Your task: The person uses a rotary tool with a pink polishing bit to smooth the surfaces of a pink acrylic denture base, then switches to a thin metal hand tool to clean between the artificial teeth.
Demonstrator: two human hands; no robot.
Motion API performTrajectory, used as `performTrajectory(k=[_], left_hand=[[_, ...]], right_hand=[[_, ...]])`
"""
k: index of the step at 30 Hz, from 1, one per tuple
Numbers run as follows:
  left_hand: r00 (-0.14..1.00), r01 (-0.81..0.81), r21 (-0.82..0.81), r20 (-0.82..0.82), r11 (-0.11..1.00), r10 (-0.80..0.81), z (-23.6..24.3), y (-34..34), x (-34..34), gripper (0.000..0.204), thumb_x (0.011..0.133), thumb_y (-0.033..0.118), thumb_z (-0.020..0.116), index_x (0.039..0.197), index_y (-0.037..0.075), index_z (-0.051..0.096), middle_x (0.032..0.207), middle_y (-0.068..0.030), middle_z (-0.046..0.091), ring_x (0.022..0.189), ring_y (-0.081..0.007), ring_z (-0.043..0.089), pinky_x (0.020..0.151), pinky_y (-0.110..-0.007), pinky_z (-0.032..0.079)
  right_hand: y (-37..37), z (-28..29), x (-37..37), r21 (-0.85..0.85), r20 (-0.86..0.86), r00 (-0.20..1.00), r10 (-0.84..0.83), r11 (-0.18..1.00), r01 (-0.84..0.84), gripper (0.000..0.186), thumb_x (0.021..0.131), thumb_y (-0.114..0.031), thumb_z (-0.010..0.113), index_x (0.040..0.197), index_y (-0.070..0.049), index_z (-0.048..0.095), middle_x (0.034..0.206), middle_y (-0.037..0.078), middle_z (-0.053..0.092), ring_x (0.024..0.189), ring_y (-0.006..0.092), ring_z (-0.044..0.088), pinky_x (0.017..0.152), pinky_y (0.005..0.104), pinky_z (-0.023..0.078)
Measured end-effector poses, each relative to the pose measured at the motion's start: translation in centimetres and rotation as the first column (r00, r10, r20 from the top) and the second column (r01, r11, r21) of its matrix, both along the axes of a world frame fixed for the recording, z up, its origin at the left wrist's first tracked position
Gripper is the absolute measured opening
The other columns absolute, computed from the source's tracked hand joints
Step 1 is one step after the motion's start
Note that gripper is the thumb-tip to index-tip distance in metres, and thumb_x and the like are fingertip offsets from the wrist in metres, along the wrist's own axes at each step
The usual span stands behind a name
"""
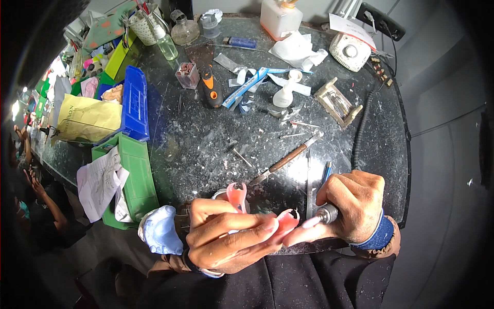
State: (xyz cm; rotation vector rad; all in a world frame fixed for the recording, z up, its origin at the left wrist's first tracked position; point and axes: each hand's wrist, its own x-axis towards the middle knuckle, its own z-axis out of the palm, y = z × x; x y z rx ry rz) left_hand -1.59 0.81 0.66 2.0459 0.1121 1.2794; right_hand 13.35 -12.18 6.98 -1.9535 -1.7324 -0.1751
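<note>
My left hand [224,237] is closed on a pink acrylic dental piece [237,198] with dark wire clasps; two pink ends show, one raised behind the fingers, the other [285,222] near my right thumb. My right hand [355,203] grips a grey rotary handpiece [327,212], its pinkish tip close to that piece. A blue dental cast [162,229] lies left of my left hand. Beyond my hands are a wooden-handled knife [285,158], a blue pencil [327,171] and a metal ruler-like tool [309,190], partly hidden by the work.
Green bin [131,185] with papers, blue bin [135,105] at left. Behind: ribbons [247,85], orange-black tool [210,85], bottles [166,44], metal frame [337,100], control box [350,51] and coiled cable [360,136]. Other people's hands and arms [51,206] show at far left.
</note>
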Motion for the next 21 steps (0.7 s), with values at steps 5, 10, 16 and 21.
performTrajectory(k=[5, 10, 16, 21], left_hand=[[0.995, 0.015, 0.052, -0.104, 0.999, -0.010, 0.6, 0.3, -1.1, 0.036, 0.059, 0.010, 0.083, 0.092, 0.016, 0.070, 0.087, 0.0101, 0.066, 0.080, -0.0087, 0.049, 0.068, -0.021, 0.041], [1.000, -0.021, 0.160, -0.013, 0.987, 0.023, 1.1, 0.7, 0.0, 0.033, 0.060, 0.011, 0.083, 0.091, 0.018, 0.070, 0.089, 0.0111, 0.066, 0.076, -0.0041, 0.053, 0.066, -0.020, 0.038], [0.999, -0.040, 0.196, 0.037, 0.980, 0.034, 0.7, 0.4, 0.3, 0.028, 0.066, 0.014, 0.082, 0.091, 0.017, 0.070, 0.088, 0.0129, 0.066, 0.071, -0.0005, 0.055, 0.065, -0.019, 0.036], [0.994, -0.079, 0.257, 0.094, 0.963, 0.056, 0.9, 0.4, 0.2, 0.025, 0.068, 0.017, 0.081, 0.091, 0.017, 0.070, 0.084, 0.0139, 0.066, 0.068, 0.0021, 0.053, 0.062, -0.018, 0.034]], right_hand=[[0.3, 0.1, -0.2, -0.128, -0.010, 0.999, -0.043, 0.991, 0.041, 0.054, 0.054, -0.054, 0.079, 0.059, -0.011, 0.047, 0.050, 0.000, 0.046, 0.039, 0.0162, 0.049, 0.039, 0.0282, 0.035], [0.4, -0.3, -0.2, -0.049, 0.060, 0.998, 0.014, 0.999, -0.011, 0.056, 0.065, -0.057, 0.072, 0.055, -0.012, 0.040, 0.046, -0.002, 0.038, 0.036, 0.0129, 0.045, 0.035, 0.0264, 0.033], [0.5, 0.0, 0.5, -0.090, 0.046, 0.999, 0.016, 0.996, -0.012, 0.055, 0.064, -0.058, 0.071, 0.057, -0.012, 0.040, 0.048, -0.002, 0.040, 0.037, 0.0115, 0.045, 0.036, 0.0254, 0.033], [0.4, 0.2, 0.4, -0.069, 0.066, 0.997, 0.024, 0.997, -0.020, 0.055, 0.065, -0.059, 0.069, 0.056, -0.013, 0.041, 0.049, -0.002, 0.041, 0.038, 0.0112, 0.046, 0.037, 0.0252, 0.033]])
